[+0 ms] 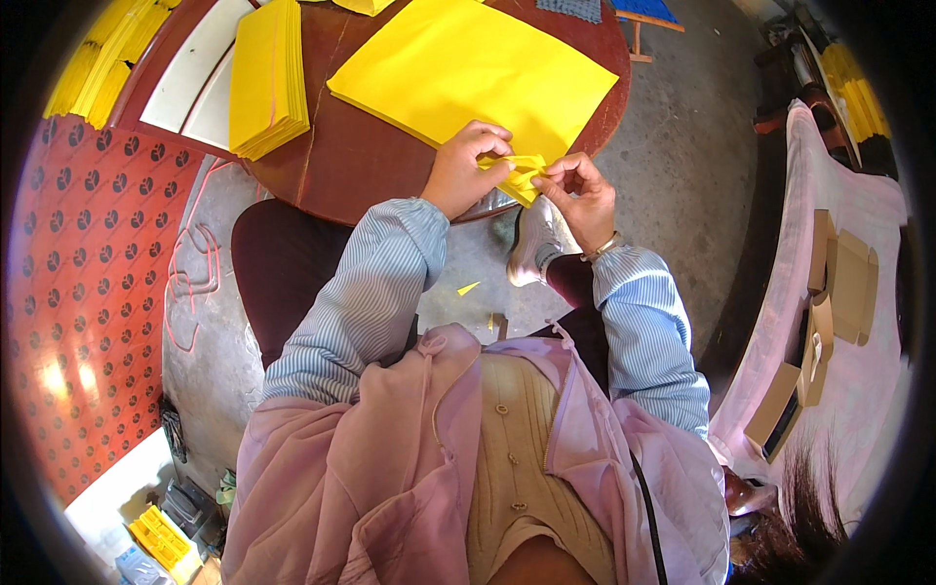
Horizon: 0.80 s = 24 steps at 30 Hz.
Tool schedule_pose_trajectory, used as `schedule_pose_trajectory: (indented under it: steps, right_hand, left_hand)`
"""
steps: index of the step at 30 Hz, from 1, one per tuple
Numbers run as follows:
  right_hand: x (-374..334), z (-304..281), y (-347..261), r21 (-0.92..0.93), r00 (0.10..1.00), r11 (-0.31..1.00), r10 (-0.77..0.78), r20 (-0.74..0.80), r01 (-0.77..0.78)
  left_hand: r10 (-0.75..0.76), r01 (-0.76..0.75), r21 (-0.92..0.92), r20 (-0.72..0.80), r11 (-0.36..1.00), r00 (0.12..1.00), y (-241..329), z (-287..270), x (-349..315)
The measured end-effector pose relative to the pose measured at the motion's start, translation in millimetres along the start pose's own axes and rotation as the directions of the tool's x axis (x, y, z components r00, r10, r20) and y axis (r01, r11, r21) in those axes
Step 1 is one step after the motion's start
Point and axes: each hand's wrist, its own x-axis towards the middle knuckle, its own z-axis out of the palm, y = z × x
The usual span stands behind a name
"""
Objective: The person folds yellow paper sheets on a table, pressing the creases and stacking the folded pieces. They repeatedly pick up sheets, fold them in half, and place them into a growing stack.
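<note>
A small folded piece of yellow paper (525, 185) is held between my two hands, just past the near edge of a round red-brown table (327, 195). My left hand (465, 168) pinches its left side with thumb and forefinger. On its right side, the fingertips of my right hand (582, 200) close on the same piece. Right behind my hands lies a stack of large yellow paper sheets (478, 73). Farther left on the table stands a narrower stack of folded yellow paper (268, 83). The exact folds between my fingertips are partly hidden.
A red patterned board (88, 292) stands at the left, with a pink cable (200, 258) on the floor beside it. Open cardboard boxes (853, 288) rest on a pink-covered surface (780, 283) at the right. A yellow paper scrap (469, 289) lies on the floor below my hands.
</note>
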Motion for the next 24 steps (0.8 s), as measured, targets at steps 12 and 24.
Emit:
schedule_pose_trajectory:
  steps: [12, 24]
  right_hand:
    - [-1.3, 1.9, -4.7, 0.020, 0.998, 0.999, -0.036, -0.058, 0.037]
    - [0.9, -1.7, -6.8, -0.085, 0.998, 0.995, -0.057, -0.010, 0.056]
  left_hand:
    - [-0.103, 0.101, -0.125, -0.014, 0.987, 0.995, -3.1, 2.4, 2.2]
    - [-0.031, 0.043, -0.208, 0.062, 0.977, 0.998, -9.1, -3.6, 1.0]
